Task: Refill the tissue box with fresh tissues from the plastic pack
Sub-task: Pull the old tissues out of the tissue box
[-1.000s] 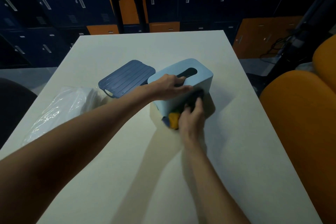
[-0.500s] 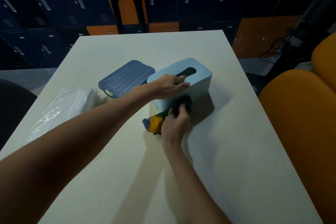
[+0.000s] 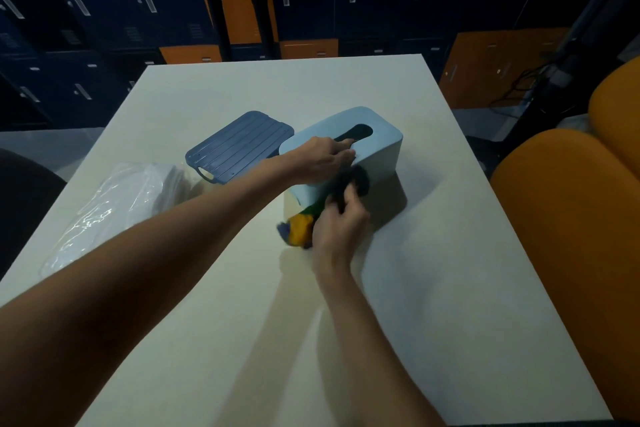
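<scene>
We see a wall of dark blue lockers point(image 3: 104, 10) at the back. In front of it is a big white bench point(image 3: 450, 288). An orange chair point(image 3: 571, 218) sits at the right side of the bench.

On the left part of the bench lies the clear plastic pack point(image 3: 114, 204) with white tissues in it. No hand is touching it.

Near the middle of the bench stands the light blue tissue box point(image 3: 381, 146). It has a long dark slot point(image 3: 360, 132) in its top. Just beside the box, on its left, lies a flat dark blue lid point(image 3: 239, 146) with lines across it. It sits between the pack and the box.

The left hand point(image 3: 318, 163) is on top of the box, near the slot. Its fingers are bent over the top, and its grip holds the box.

The right hand point(image 3: 339, 229) is at the near side of the box. Its grip is closed tight on a bunched cloth point(image 3: 301, 232). The cloth is black, green, yellow and blue. Its black end touches the side of the box, and its yellow and blue end sticks out to the left of the hand.
</scene>
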### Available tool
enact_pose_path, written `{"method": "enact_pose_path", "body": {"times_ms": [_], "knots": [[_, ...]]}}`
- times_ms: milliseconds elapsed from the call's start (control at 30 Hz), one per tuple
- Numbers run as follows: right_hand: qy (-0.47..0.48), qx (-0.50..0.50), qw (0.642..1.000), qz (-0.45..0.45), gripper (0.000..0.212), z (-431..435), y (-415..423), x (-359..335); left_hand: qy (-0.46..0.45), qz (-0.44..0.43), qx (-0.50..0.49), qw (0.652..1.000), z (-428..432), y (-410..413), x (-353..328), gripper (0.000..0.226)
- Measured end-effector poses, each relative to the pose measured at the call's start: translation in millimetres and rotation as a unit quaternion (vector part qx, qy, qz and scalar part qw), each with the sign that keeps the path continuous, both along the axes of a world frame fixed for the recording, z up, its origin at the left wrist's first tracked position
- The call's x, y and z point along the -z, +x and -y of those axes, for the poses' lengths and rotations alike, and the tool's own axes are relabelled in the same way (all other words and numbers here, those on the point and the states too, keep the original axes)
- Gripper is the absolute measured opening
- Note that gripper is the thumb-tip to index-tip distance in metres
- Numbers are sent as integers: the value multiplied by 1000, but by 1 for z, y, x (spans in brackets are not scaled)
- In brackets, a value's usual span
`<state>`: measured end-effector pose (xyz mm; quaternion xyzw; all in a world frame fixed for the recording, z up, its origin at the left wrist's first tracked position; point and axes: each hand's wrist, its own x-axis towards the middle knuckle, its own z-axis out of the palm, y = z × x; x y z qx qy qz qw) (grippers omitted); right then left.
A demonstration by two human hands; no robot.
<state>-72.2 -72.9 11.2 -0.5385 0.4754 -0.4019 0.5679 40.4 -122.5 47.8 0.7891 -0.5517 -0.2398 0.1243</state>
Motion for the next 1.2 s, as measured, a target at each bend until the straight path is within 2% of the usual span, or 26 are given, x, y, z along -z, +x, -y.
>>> {"method": "enact_pose_path", "body": {"times_ms": [100, 300, 500, 567, 633, 700, 833, 867, 1000, 1100, 1200], "knots": [[-54, 20, 998, -4, 45, 0, 3, -2, -2, -14, -11, 1000, -1, 0, 1, 48], [31, -34, 997, -59, 40, -38, 2, 17, 0, 9, 15, 1000, -3, -1, -2, 46], [36, 101, 994, 7, 45, 59, 4, 8, -2, -30, -36, 999, -4, 7, 4, 44], [35, 110, 993, -19, 59, 82, 3, 15, 2, -35, -42, 998, -4, 6, 4, 47], [31, 117, 991, -64, 61, 79, 4, 16, 6, -34, -46, 998, -4, 6, 5, 48], [29, 98, 992, -69, 49, 46, 3, 14, 14, -31, -43, 999, -2, 6, 4, 48], [22, -65, 995, -75, 39, -31, -10, 17, 22, -23, -32, 999, -1, 3, 0, 49], [15, -73, 994, -77, 38, -31, -10, 19, 20, -21, -30, 999, -1, 3, 0, 49], [-5, 18, 998, -65, 41, 36, -4, 15, 19, -19, -46, 999, -4, 4, 2, 47], [31, 4, 996, -87, 52, 84, -5, 13, 24, -24, -56, 998, -4, 3, 1, 49], [21, 14, 995, -100, 52, 74, -3, 10, 23, -25, -62, 998, -5, 0, -2, 49]]}}
